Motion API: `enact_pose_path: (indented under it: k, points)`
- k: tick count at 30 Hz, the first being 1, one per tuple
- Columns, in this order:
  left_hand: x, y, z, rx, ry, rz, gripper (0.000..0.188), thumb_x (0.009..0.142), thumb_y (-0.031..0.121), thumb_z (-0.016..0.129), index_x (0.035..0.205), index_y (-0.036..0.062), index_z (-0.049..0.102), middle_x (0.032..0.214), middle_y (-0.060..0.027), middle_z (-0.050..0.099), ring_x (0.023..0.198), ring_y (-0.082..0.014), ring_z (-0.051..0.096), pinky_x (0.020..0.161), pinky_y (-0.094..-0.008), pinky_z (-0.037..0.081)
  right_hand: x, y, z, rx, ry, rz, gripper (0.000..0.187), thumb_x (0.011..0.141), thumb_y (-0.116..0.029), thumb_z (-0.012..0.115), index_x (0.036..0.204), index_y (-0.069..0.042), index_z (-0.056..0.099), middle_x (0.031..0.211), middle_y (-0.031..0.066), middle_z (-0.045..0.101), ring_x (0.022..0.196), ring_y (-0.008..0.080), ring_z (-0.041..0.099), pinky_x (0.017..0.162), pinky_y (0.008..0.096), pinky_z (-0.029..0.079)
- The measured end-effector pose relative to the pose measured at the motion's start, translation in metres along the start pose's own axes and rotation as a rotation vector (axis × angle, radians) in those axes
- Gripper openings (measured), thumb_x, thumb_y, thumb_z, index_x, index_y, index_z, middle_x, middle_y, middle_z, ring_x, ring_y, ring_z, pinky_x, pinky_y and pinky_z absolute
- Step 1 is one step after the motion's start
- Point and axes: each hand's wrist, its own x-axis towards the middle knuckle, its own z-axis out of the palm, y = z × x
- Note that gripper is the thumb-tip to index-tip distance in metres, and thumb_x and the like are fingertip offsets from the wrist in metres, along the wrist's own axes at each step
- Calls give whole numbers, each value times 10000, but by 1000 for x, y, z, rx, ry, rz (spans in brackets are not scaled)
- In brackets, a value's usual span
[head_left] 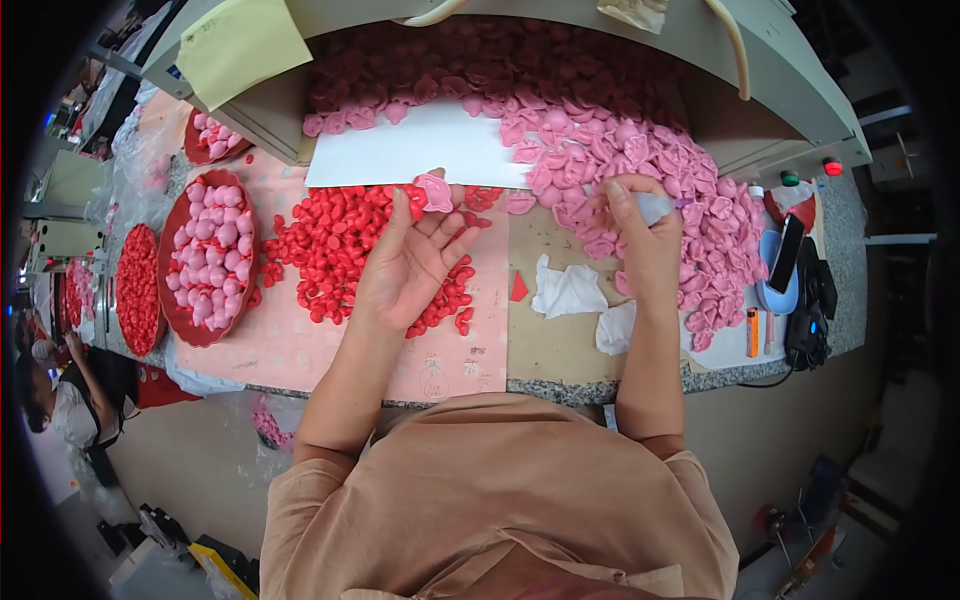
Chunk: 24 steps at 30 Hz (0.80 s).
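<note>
My left hand (415,265) is palm up, pinching a pink petal-edged piece (434,192) between thumb and fingertips. A bit of red shows beside that piece, by the thumb. The other fingers are loosely curled. Under and around this hand spreads a heap of small glossy red pieces (325,250). My right hand (648,235) is closed around a small translucent bottle (655,208) with a purple tip that points right. It is held above the near edge of a large heap of pink shell-like pieces (720,235). The bottle's lower part is hidden by my fingers.
White paper (400,155) lies beneath a grey housing (790,110). Crumpled tissues (567,290) rest on brown board. Left stand a red bowl (168,300) of pink pieces and a bowl of red pieces (137,290). A blue tray (775,298) sits right. Another person (85,395) works far left.
</note>
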Motion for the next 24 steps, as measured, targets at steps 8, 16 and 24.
enact_pose_path:
  k: [8,16,24]
  points:
    - [-3,2,-3,-11,-23,-20,479,927,403,453,1274,74,431,1138,-98,577,942,-165,582,869,-360,486,-41,-6,-62,-467,206,-30,101,841,-80,634,924,-23,620,798,14,611,729,47,538,651,190,423]
    - [-4,-2,-1,-9,-46,-36,423,943,367,434,1215,44,466,1134,-110,583,886,-158,603,801,-333,533,-83,-6,-85,-775,232,-118,86,769,-48,684,832,-7,641,857,61,637,806,135,568,721,247,438]
    - [-2,-5,-1,19,-43,-38,405,946,362,432,1185,41,490,1117,-104,593,874,-156,599,774,-325,534,-84,21,-71,-1030,104,-118,294,707,-16,705,974,-21,581,838,88,626,816,203,611,706,302,474]
